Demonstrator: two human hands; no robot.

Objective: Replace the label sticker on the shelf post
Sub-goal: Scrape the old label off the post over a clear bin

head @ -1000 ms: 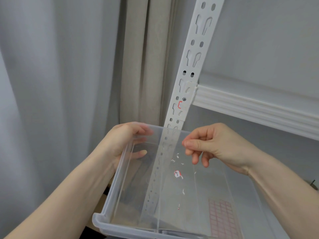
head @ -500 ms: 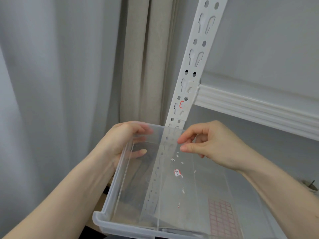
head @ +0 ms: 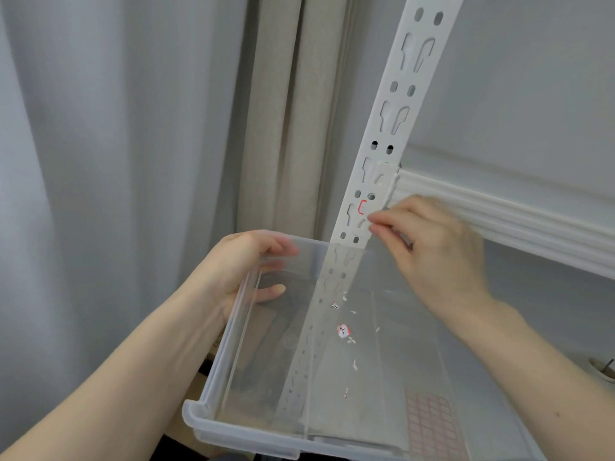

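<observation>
A white slotted shelf post (head: 396,128) runs diagonally up the middle. A red-edged remnant of the label sticker (head: 361,207) clings to it just below the shelf joint. My right hand (head: 432,257) is raised to the post, fingertips pinched together right beside that remnant. My left hand (head: 246,271) grips the far left rim of a clear plastic bin (head: 213,394) held under the post. Torn sticker scraps (head: 342,331), one round with red print, lie on the bin floor. A sheet of red-bordered blank labels (head: 431,424) rests in the bin's near right part.
Grey curtains (head: 116,161) and a beige curtain (head: 289,111) hang to the left. A white ribbed shelf beam (head: 515,221) runs right from the post, with a grey wall behind. A small bowl (head: 602,371) peeks in at the right edge.
My right hand rose from over the bin up to the post and now pinches at the sticker remnant. My left hand and the bin stayed put.
</observation>
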